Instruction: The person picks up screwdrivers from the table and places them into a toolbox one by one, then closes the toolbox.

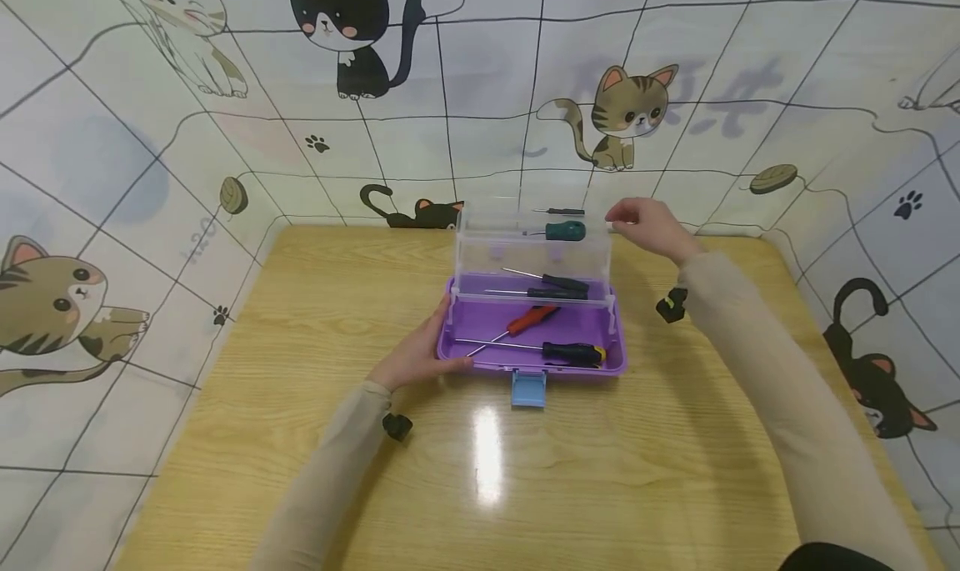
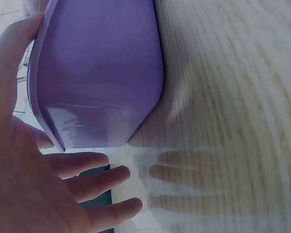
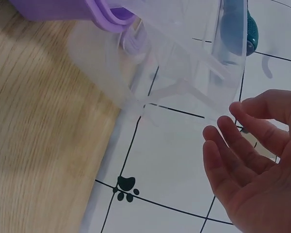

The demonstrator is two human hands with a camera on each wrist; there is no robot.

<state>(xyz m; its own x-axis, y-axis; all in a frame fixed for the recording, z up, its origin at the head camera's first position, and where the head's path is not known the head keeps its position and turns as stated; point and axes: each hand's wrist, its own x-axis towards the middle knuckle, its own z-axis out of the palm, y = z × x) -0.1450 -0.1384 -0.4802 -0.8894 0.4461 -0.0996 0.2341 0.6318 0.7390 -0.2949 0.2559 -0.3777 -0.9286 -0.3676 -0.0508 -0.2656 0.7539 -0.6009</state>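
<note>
A purple toolbox (image 1: 617, 338) stands on the table with its clear, tiered upper part (image 1: 487, 258) raised. My left hand (image 1: 412, 356) is at the front left corner, thumb along the front rim and fingers beside the left wall. In the left wrist view, several of its fingers stretch out straight past the purple wall. My right hand (image 1: 651, 225) has relaxed, bent fingers, its fingertips (image 3: 225, 124) right at the clear plastic's upper right corner. Inside the base lie a red-handled screwdriver (image 1: 532, 319) and a long black-and-yellow-handled screwdriver (image 1: 573, 351).
A teal-handled screwdriver (image 1: 566, 231) and a small black screwdriver (image 1: 566, 212) show in the top tier. Two black-handled screwdrivers lie lower, one black screwdriver (image 1: 566, 282) above the other. A blue latch (image 1: 528, 389) hangs at the front. A cat-patterned wall covering (image 1: 487, 146) borders the wooden table (image 1: 337, 279).
</note>
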